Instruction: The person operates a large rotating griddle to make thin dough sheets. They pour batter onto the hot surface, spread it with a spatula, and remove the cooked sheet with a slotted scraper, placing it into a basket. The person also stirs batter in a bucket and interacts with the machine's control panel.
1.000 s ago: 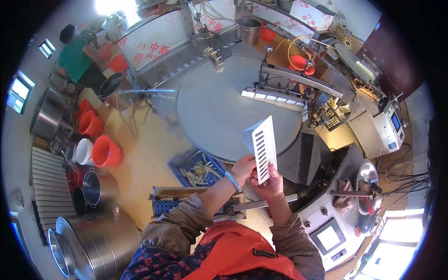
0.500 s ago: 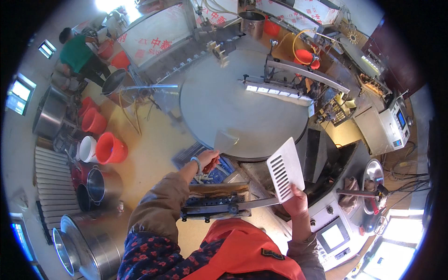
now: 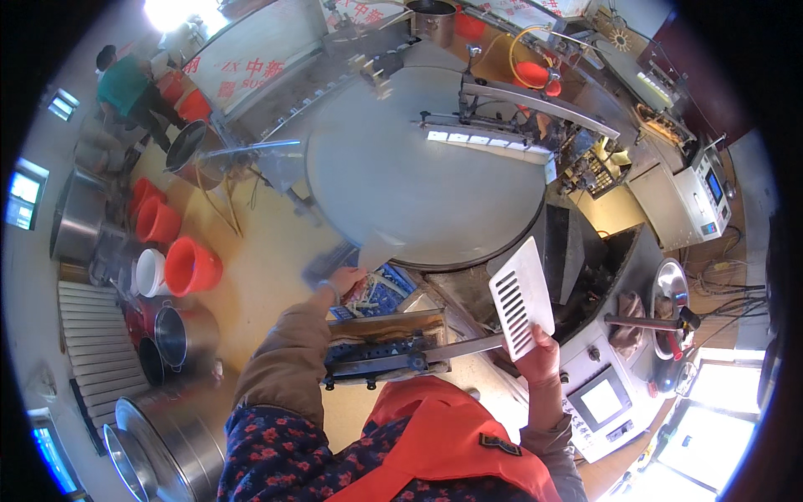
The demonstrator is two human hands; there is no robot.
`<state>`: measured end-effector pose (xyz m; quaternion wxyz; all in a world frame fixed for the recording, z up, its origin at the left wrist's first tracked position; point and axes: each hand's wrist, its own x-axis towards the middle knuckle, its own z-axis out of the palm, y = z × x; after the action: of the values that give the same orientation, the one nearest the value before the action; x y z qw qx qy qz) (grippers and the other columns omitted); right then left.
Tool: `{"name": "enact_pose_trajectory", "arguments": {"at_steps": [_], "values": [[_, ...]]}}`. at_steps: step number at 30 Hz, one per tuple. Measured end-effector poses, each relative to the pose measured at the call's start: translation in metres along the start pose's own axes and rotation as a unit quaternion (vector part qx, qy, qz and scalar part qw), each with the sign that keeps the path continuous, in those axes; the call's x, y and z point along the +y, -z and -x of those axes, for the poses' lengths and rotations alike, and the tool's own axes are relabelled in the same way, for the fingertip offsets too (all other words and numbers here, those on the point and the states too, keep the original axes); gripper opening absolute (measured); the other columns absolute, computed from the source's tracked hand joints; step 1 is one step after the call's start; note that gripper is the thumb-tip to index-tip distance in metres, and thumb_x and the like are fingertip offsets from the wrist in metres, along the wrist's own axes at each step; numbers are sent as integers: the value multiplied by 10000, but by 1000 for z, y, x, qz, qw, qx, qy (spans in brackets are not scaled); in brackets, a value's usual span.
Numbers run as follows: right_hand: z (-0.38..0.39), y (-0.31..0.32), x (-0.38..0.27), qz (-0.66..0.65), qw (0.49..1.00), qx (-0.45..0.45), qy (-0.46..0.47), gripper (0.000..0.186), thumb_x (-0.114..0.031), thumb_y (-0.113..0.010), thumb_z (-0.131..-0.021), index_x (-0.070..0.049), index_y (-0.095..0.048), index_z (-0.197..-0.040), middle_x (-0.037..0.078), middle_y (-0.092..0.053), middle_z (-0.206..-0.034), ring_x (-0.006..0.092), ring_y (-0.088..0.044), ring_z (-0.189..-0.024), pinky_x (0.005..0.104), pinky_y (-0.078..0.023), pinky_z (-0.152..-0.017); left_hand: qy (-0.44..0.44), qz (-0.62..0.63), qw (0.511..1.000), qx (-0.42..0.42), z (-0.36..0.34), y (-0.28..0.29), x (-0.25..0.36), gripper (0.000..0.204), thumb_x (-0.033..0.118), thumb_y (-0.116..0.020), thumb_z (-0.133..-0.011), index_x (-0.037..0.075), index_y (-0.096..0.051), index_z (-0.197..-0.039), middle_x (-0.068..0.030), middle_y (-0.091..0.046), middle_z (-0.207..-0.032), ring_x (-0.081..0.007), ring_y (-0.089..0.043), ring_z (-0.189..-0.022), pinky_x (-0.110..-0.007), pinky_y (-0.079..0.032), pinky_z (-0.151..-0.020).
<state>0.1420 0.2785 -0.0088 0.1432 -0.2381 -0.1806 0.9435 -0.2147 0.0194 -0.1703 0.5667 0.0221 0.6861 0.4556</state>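
Your right hand (image 3: 537, 358) grips the white slotted spatula (image 3: 521, 299) upright, clear of the round griddle (image 3: 422, 171); your left hand (image 3: 345, 281), apart, pinches its edge scrap (image 3: 378, 251).

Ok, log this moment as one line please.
right hand: holds white slotted spatula upright | left hand: at edge of round grey plate, grip unclear | blue crate below

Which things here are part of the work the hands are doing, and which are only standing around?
In use:
- white slotted plastic spatula, held by the right hand
- large round grey metal plate, its near edge by the left hand

Standing around:
- orange plastic buckets
- white bucket
- steel pots
- white control box with screen
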Motion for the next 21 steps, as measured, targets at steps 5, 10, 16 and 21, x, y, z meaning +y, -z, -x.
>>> {"name": "enact_pose_trajectory", "arguments": {"at_steps": [5, 10, 16, 21], "values": [[18, 1, -4, 0, 1000, -4, 13, 541, -187, -689, -781, 10, -491, -1244, 117, -608, -1151, 244, -584, -1064, 365, -435, -952, 2, 81, 984, 157, 27, 41, -5, 273, 349, -550, -892, 90, -568, -810, -47, -552, -640, -177, -528, -519, -326, -406, -428], [28, 4, 1, 4, 999, 31, 35, 526, -173, -691, -779, 6, -499, -1234, 116, -611, -1139, 246, -592, -1047, 363, -463, -915, -313, -452, 764, 337, 30, 17, 13, 248, 148, -528, -826, 13, -542, -1034, -182, -558, -1039, -372, -550, -922, -492, -436, -826], [26, 10, 1, 11, 998, 52, 45, 515, -178, -669, -800, 5, -489, -1246, 119, -603, -1154, 250, -586, -1057, 364, -454, -931, -209, -669, 680, 215, -2, -29, 31, 209, 160, -487, -889, 33, -502, -1055, -183, -563, -1015, -330, -580, -967, -445, -508, -767], [31, 13, -4, 3, 998, 55, 38, 507, -157, -646, -811, 13, -472, -1257, 124, -598, -1157, 252, -584, -1055, 371, -445, -949, -228, -664, 689, 182, -20, -11, -7, 199, 155, -483, -887, 32, -472, -1043, -141, -557, -956, -303, -616, -891, -402, -541, -694]]}}
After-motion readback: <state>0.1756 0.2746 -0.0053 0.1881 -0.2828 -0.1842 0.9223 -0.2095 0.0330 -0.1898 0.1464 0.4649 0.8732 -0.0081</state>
